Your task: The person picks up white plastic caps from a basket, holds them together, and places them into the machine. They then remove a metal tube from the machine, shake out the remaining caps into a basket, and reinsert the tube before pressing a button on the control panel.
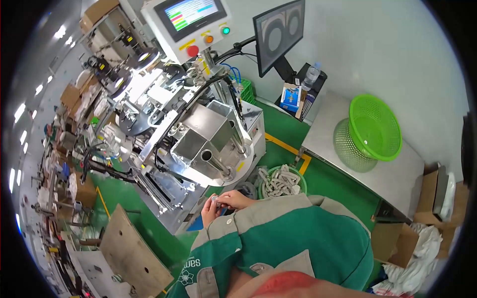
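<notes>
My left hand [208, 213] and my right hand [235, 199] meet close together in front of my body, beside the front edge of the machine [196, 144]. A small, pale grey, rounded piece [214, 198] shows between their fingertips; its exact kind is too small to make out. The left fingers are closed around it from below, and the right fingers pinch at it from the side. Just right of the hands, a green basket [304, 185] on the floor holds many pale grey, stick-like pieces [281, 183].
A control panel [191, 27] with coloured buttons rises above the machine. To the right, a metal table [323, 121] carries green [392, 124] and pale [343, 144] perforated baskets. A monitor [278, 35] stands behind. Cardboard boxes [392, 243] lie at lower right; a brown board [131, 248] is at left.
</notes>
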A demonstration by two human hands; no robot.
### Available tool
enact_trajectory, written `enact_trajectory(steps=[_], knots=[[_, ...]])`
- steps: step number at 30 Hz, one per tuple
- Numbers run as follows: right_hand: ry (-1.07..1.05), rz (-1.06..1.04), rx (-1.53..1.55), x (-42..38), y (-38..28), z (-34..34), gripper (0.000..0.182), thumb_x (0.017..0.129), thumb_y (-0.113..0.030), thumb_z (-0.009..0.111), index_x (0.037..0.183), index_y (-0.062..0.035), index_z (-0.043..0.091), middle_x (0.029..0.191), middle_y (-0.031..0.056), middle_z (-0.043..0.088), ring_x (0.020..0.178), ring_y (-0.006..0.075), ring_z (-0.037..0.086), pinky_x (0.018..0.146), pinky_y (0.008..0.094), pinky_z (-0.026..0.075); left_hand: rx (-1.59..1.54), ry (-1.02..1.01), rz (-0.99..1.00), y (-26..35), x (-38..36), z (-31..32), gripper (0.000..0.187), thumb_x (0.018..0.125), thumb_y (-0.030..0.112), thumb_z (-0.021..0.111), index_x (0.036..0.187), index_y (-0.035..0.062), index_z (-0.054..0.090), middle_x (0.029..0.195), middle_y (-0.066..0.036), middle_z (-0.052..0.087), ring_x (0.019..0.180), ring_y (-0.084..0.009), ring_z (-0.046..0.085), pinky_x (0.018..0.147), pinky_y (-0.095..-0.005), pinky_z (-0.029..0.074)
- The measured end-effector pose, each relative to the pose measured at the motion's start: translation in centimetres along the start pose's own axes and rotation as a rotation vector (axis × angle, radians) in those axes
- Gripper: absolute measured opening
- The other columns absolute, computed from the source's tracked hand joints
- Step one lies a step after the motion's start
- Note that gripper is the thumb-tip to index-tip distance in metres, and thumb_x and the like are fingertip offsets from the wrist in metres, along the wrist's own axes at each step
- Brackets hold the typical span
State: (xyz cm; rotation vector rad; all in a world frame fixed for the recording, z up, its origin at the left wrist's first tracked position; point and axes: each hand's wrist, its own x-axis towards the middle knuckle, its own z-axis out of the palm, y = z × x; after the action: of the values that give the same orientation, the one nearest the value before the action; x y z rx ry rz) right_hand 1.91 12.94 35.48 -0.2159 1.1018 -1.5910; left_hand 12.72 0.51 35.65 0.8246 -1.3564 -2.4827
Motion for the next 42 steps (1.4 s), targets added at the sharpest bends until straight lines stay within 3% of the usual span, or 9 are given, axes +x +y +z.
enact_trajectory(steps=[3,10,17,21,26,29,35,38,42], knots=[[0.145,-0.065,-0.114,0.1,0.5,0.1,0.034,0.083,-0.032,0.070,0.098,-0.0028,0.062,0.077,0.0012,0.061,0.065,0.0052,0.055,0.050,0.0186,0.038,-0.014,0.041,-0.018,-1.1,0.3,-0.5,0.032,0.095,0.009,0.051,0.126,-0.0009,0.050,0.112,-0.011,0.060,0.097,-0.0182,0.061,0.082,-0.0316,0.053],[0.160,-0.077,-0.125,-0.2,1.1,0.2,0.028,0.084,-0.028,0.068,0.097,-0.0039,0.061,0.077,0.0010,0.062,0.067,0.0056,0.057,0.050,0.0189,0.038,-0.052,0.100,0.123,-3.7,1.0,-1.8,0.029,0.092,0.011,0.056,0.118,-0.0019,0.056,0.107,-0.011,0.061,0.094,-0.0179,0.060,0.078,-0.0317,0.054],[0.173,-0.066,0.020,-0.7,0.3,0.0,0.018,0.086,-0.023,0.066,0.087,-0.0072,0.058,0.069,-0.0025,0.055,0.056,0.0033,0.048,0.041,0.0173,0.033,-0.184,0.130,0.136,-0.4,-0.5,-0.7,0.030,0.096,0.015,0.047,0.121,-0.0008,0.047,0.112,-0.013,0.056,0.109,-0.0293,0.057,0.088,-0.0449,0.051],[0.159,-0.103,-0.108,-0.5,-3.0,1.5,0.021,0.085,-0.026,0.067,0.093,-0.0079,0.060,0.071,-0.0039,0.056,0.056,0.0030,0.045,0.044,0.0169,0.035,-0.295,0.011,0.024,2.6,-2.0,1.3,0.028,0.096,0.016,0.047,0.118,-0.0012,0.050,0.110,-0.011,0.057,0.105,-0.0211,0.057,0.094,-0.0364,0.048],[0.059,-0.119,-0.229,0.1,-5.0,3.3,0.030,0.082,-0.029,0.070,0.100,-0.0058,0.065,0.067,-0.0014,0.058,0.053,0.0039,0.046,0.046,0.0181,0.034,-0.157,0.038,0.023,3.4,-2.8,1.3,0.034,0.094,0.018,0.054,0.124,0.0018,0.052,0.107,-0.004,0.061,0.093,-0.0147,0.061,0.077,-0.0260,0.051],[0.111,-0.113,-0.443,0.9,-5.3,4.8,0.028,0.083,-0.027,0.069,0.101,-0.0054,0.066,0.068,-0.0010,0.060,0.055,0.0040,0.048,0.046,0.0181,0.035,-0.094,0.070,0.003,4.8,-3.0,0.4,0.033,0.093,0.018,0.056,0.122,0.0024,0.054,0.104,-0.004,0.062,0.092,-0.0121,0.060,0.072,-0.0225,0.050],[0.150,-0.159,-0.386,4.5,-4.5,8.0,0.026,0.084,-0.023,0.066,0.101,-0.0037,0.067,0.069,0.0002,0.062,0.054,0.0036,0.048,0.046,0.0185,0.034,-0.038,0.224,0.043,7.5,-0.7,-2.2,0.026,0.089,0.015,0.061,0.111,0.0011,0.063,0.100,-0.004,0.064,0.082,-0.0098,0.060,0.068,-0.0207,0.050],[0.221,-0.183,-0.332,6.8,-4.3,9.7,0.023,0.083,-0.020,0.067,0.098,-0.0026,0.067,0.067,-0.0005,0.060,0.051,0.0033,0.046,0.045,0.0186,0.034,-0.161,0.183,0.012,8.7,0.4,-4.3,0.027,0.091,0.012,0.058,0.114,-0.0014,0.061,0.103,-0.006,0.063,0.086,-0.0118,0.061,0.076,-0.0236,0.054],[0.294,-0.200,-0.286,9.4,-4.7,11.4,0.021,0.082,-0.018,0.068,0.094,-0.0018,0.068,0.066,-0.0002,0.060,0.050,0.0033,0.045,0.044,0.0187,0.034,-0.276,0.025,-0.010,11.4,1.4,-6.4,0.034,0.092,0.008,0.055,0.122,-0.0066,0.051,0.114,-0.009,0.059,0.098,-0.0155,0.059,0.094,-0.0306,0.049]])
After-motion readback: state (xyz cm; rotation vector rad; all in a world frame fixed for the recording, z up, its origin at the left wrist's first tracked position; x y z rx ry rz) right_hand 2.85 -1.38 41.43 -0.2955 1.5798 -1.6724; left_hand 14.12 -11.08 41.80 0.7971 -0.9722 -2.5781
